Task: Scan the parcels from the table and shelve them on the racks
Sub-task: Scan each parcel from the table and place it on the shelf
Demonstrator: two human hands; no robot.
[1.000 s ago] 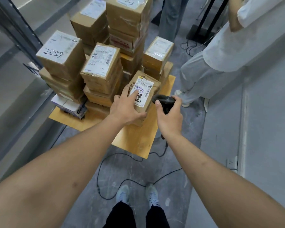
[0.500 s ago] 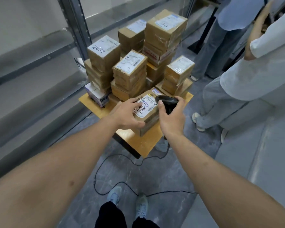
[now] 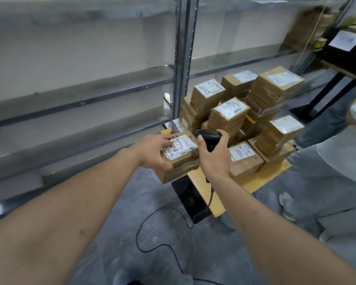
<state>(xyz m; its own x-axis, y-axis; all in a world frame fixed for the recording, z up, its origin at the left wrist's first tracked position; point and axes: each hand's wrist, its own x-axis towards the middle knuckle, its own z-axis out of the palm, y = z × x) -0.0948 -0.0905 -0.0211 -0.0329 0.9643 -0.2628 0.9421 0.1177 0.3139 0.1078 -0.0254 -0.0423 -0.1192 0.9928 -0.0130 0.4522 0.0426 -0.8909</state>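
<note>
Grey metal racks point(image 3: 90, 95) fill the left and back of the view, their shelves pale and bare where they show, with a steel upright point(image 3: 184, 58) rising just behind a small wooden table point(image 3: 253, 182). The floor is scuffed grey concrete, a black cable point(image 3: 152, 239) looping across it.

And here's the shift: a second ago the parcel point(image 3: 178, 156) sat on the table's near edge among the others, and now it's up and off, carried out past the table's left corner toward the racks. The view has swung left with it, from looking down on the stack to facing the shelves. The left hand point(image 3: 154, 151) grips the parcel from its near left side, thumb underneath, fingers curled over the white label point(image 3: 179, 147). The right hand point(image 3: 214, 155) holds the black barcode scanner point(image 3: 207, 135), fingers wrapped round its handle, the head poised just above the label's far edge.

That reads as the scan happening or just finished, with shelving next. Whether the scanner has registered, nothing here shows.

Back on the table, the remaining cardboard boxes point(image 3: 245, 112) stand piled in several stacks, most with white labels facing up, one marked by hand with digits. So plenty of the job is left. On the right, a person in light clothing point(image 3: 337, 161) stands close to the table's far corner, and a black stand point(image 3: 337, 64) with a white sheet sits beyond.
</note>
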